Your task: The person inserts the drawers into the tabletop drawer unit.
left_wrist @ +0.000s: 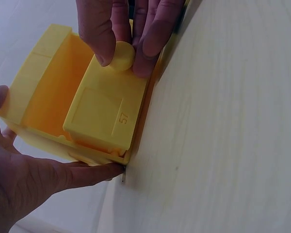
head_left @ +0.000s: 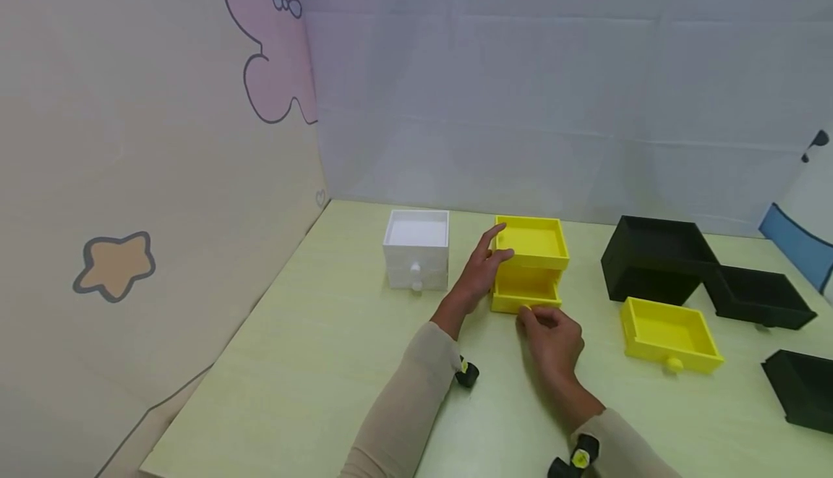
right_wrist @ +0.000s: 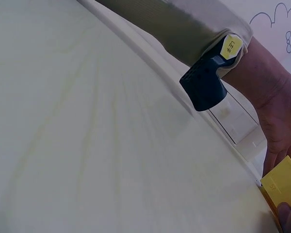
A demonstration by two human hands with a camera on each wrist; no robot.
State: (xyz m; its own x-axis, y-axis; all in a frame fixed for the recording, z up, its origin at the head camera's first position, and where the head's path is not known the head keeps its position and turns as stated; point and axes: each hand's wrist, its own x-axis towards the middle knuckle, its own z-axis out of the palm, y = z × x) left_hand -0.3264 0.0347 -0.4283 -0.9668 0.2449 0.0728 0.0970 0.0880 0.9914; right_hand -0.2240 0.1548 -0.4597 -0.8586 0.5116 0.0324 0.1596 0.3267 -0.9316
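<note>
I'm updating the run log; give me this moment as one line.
left hand: touches yellow cabinet | right hand: pinches drawer knob | cabinet's lower drawer: partly out | separate yellow drawer: on table

Both sleeved forearms (head_left: pixel 405 406) reach forward, the left hand (head_left: pixel 478 272) with fingers (head_left: pixel 491 236) spread straight, the right hand (head_left: pixel 557 339) curled into a pinch.

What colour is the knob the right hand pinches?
The knob is yellow; the left wrist view shows it best.
</note>
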